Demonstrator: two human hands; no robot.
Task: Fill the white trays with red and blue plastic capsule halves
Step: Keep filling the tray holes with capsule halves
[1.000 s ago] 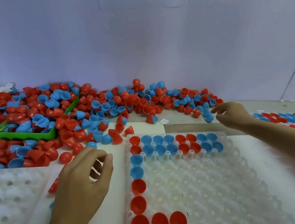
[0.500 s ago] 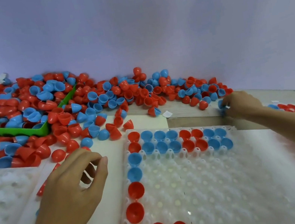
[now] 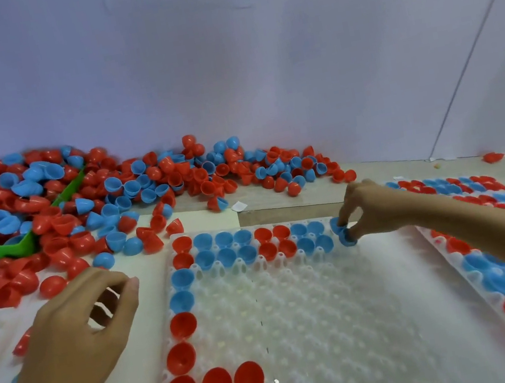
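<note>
Pinching blue capsule halves point(image 3: 343, 233) between thumb and fingertips, the right hand point(image 3: 369, 207) holds them at the far right end of the middle white tray's point(image 3: 318, 321) top rows. The left hand point(image 3: 76, 327) hovers left of that tray, fingers loosely curled around nothing. A loose pile of red and blue halves point(image 3: 175, 181) lies against the wall behind, spilling from a green bin point(image 3: 1, 248).

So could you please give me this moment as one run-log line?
right hand: pinches blue capsule half at top rows' right end | left hand: hovers beside middle white tray, fingers curled, empty
</note>
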